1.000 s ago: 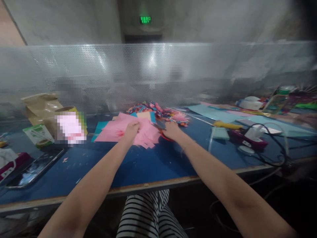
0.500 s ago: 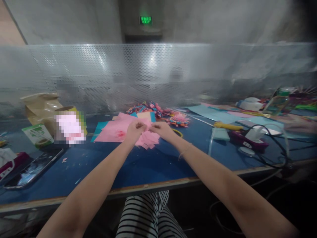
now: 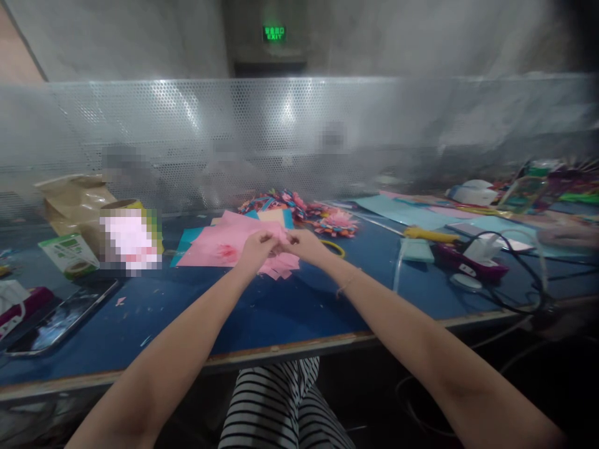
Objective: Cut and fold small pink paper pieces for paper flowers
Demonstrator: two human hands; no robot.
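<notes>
My left hand [image 3: 259,246] and my right hand [image 3: 304,243] meet over a stack of pink paper [image 3: 210,246]. Fingers of both are pinched on a small piece of pink paper [image 3: 279,237], partly hidden by the fingertips. Cut pink paper pieces [image 3: 279,267] lie loosely just below my hands. A red mark shows on the large pink sheet beside my left hand. Blue paper [image 3: 184,245] sticks out from under the stack at the left. Behind my right hand, a flower of pink and orange paper strips [image 3: 337,222] rests beside a pile of colourful paper strips [image 3: 266,204].
Left on the blue table [image 3: 281,318] are a phone [image 3: 63,318], a small green-and-white box [image 3: 68,255], a yellow can and a brown paper bag [image 3: 75,199]. On the right lie a yellow glue gun [image 3: 430,235], a purple power strip [image 3: 470,263], cables and light-blue sheets. Another person's hand [image 3: 566,237] is at far right.
My hands have come slightly closer together, the right one shifting a little left. The fingers still pinch pink paper. The view has tilted slightly; the table's things stay in place.
</notes>
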